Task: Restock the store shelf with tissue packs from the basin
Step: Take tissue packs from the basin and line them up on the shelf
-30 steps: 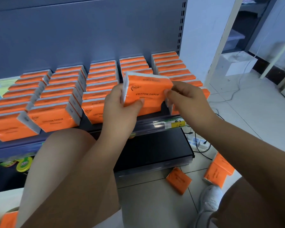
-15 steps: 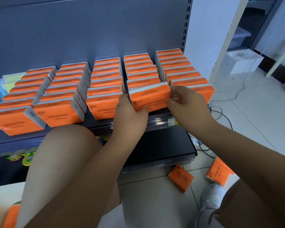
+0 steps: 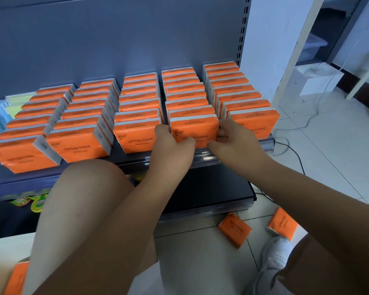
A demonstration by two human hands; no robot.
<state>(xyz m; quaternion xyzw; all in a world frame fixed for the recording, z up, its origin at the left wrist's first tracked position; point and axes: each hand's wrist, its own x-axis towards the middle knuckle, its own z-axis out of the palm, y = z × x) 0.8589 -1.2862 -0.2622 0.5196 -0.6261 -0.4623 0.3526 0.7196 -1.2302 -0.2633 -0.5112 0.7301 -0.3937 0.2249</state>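
Orange film wraps every pack on the grey shelf (image 3: 51, 180), five rows running front to back, each pack standing on edge. Your left hand (image 3: 170, 150) grips the left edge of the front tissue pack (image 3: 195, 129) in the fourth row from the left, thumb laid across its printed face. Your right hand (image 3: 234, 143) pinches the right edge, thumb low on the face. That pack stands at the shelf's front lip, against the pack behind it. Black print reads "COTTON TISSUE", part covered by your thumbs; the neighbouring pack (image 3: 136, 139) shows the same words in full, and again upside down on its top. Smaller line beneath and the corner logo: too fine to read. Two loose packs (image 3: 234, 229) lie on the floor tiles near your white shoe (image 3: 274, 254). Pale basin (image 3: 0, 245) at lower left, one orange pack (image 3: 16, 277) showing in it.
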